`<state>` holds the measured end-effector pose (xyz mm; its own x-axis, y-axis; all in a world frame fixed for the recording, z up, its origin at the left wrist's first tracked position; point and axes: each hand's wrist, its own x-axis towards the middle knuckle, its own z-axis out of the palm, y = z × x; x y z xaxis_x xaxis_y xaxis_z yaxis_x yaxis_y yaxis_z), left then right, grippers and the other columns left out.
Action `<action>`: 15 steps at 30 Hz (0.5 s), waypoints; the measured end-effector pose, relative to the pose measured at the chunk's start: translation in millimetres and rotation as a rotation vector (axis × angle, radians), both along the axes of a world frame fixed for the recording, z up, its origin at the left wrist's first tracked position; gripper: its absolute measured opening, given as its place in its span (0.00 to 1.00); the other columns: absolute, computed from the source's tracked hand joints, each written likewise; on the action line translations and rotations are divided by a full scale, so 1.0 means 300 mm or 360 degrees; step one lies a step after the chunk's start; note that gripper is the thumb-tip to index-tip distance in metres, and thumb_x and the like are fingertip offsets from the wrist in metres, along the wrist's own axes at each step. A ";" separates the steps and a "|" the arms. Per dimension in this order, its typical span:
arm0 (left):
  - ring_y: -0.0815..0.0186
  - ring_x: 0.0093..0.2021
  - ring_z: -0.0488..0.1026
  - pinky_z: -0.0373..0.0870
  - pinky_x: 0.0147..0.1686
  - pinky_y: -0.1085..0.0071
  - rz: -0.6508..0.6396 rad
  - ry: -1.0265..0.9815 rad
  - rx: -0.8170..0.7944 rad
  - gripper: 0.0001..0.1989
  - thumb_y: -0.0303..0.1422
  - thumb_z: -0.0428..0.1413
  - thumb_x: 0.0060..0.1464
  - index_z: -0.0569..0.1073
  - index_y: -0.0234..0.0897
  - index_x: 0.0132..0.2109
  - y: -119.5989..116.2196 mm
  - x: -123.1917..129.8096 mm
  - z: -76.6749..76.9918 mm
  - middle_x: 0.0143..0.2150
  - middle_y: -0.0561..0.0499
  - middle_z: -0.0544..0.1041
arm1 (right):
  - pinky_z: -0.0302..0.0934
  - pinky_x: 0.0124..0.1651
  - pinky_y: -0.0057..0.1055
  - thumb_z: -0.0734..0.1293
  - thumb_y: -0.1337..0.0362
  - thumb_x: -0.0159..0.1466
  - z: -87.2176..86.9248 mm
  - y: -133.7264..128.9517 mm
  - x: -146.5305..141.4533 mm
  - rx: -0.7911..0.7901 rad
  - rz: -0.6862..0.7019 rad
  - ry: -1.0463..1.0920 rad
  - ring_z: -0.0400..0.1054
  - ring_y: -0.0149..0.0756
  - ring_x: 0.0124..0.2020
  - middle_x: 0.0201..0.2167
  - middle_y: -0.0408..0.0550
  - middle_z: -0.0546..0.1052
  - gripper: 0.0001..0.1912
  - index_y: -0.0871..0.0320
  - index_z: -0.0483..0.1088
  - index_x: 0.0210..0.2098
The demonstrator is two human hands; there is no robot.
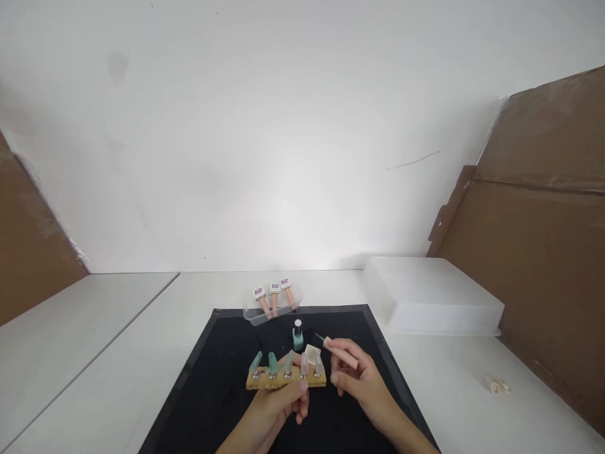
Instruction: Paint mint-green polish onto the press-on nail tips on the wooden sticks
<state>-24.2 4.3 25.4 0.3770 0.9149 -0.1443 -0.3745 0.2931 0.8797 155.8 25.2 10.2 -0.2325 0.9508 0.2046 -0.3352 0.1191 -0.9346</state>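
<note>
Over the black mat (pixel 215 375), a flat yellow holder (pixel 265 382) with five green and clear tips (pixel 273 363) is clamped between thumb and fingers of the left hand (pixel 276 407). It is judged light and stiff, tips fragile; its edges are best gripped. Apart, a pink-handled brush (pixel 343 354) is pinched by the curled right hand (pixel 362 378), bristles angled away.

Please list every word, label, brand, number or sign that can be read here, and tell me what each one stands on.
None can be read.
Three bottles in the clear tray: small coloured print, too small and blurred to read.
Teal bottle: no lettering can be made out.
Pink-handled brush and yellow strip: no lettering can be made out.
</note>
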 end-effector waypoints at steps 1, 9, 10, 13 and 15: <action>0.73 0.20 0.63 0.55 0.20 0.77 0.0017 -0.0001 -0.0009 0.18 0.42 0.62 0.44 0.66 0.37 0.37 0.001 -0.001 -0.001 0.19 0.58 0.66 | 0.56 0.21 0.23 0.75 0.60 0.50 0.008 0.005 0.009 -0.0035 -0.0069 0.0012 0.58 0.27 0.20 0.22 0.38 0.66 0.20 0.54 0.73 0.42; 0.73 0.18 0.62 0.56 0.18 0.77 -0.0067 0.0288 0.0200 0.17 0.43 0.61 0.45 0.64 0.37 0.32 -0.002 -0.003 0.015 0.17 0.59 0.66 | 0.57 0.20 0.29 0.68 0.52 0.59 0.060 0.002 0.071 0.0055 -0.0308 0.0176 0.58 0.30 0.19 0.21 0.44 0.68 0.15 0.57 0.77 0.36; 0.73 0.18 0.63 0.57 0.18 0.78 -0.0071 0.0327 0.0225 0.16 0.43 0.60 0.45 0.64 0.38 0.32 -0.002 -0.001 0.015 0.17 0.60 0.66 | 0.57 0.20 0.29 0.68 0.51 0.58 0.060 -0.004 0.074 0.0103 -0.0299 0.0168 0.58 0.29 0.18 0.21 0.44 0.69 0.15 0.57 0.77 0.34; 0.73 0.17 0.63 0.58 0.18 0.77 -0.0098 0.0464 0.0280 0.14 0.42 0.59 0.47 0.64 0.38 0.31 -0.003 0.004 0.011 0.17 0.60 0.65 | 0.57 0.19 0.30 0.68 0.49 0.57 0.059 -0.026 0.074 0.0243 -0.0265 0.0109 0.57 0.29 0.17 0.25 0.48 0.74 0.17 0.56 0.77 0.27; 0.72 0.18 0.64 0.59 0.19 0.76 -0.0147 0.0566 0.0343 0.12 0.41 0.59 0.47 0.66 0.38 0.31 -0.006 0.007 0.008 0.17 0.60 0.65 | 0.57 0.20 0.29 0.67 0.50 0.58 0.061 -0.040 0.071 0.0357 -0.0221 0.0059 0.59 0.30 0.19 0.27 0.49 0.75 0.16 0.56 0.77 0.24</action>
<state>-22.0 2.6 27.9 0.4204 0.9029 -0.0894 -0.0177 0.1067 0.9941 177.0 13.2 28.4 -0.0917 0.9031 0.4196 -0.3347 0.3689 -0.8671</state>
